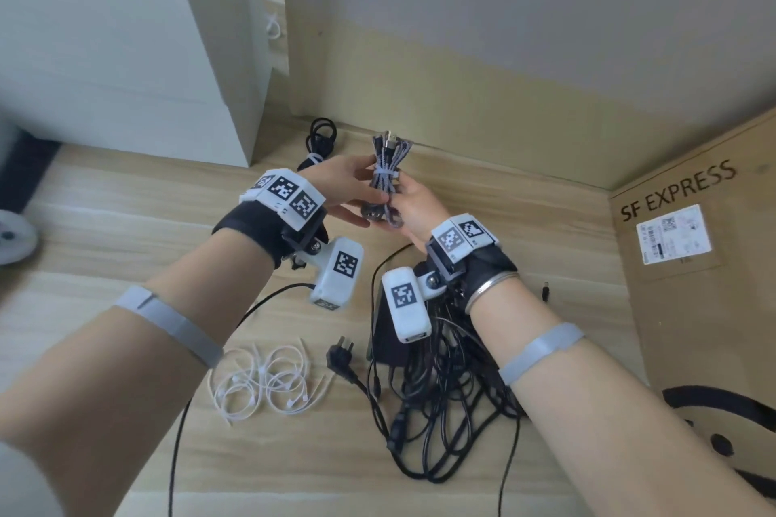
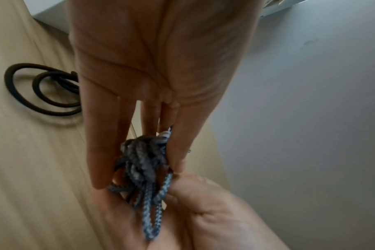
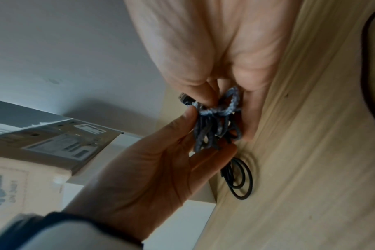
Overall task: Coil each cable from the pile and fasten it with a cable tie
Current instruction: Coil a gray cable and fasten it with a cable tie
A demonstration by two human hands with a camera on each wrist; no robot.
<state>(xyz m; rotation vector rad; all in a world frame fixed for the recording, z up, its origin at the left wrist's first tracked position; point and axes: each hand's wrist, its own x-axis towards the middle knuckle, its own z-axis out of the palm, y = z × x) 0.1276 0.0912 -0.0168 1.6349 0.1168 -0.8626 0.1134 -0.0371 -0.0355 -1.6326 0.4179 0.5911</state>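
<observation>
Both hands' fingers (image 1: 361, 174) hide the braided cable's (image 1: 388, 164) lower loops (tie blurred).

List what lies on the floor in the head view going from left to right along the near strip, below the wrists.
Loose white cable ties → black power plug → tangled pile of black cables → cardboard box marked SF EXPRESS.

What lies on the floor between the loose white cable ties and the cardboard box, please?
In the head view, a tangled pile of black cables lies between the white cable ties and the cardboard box.
</observation>
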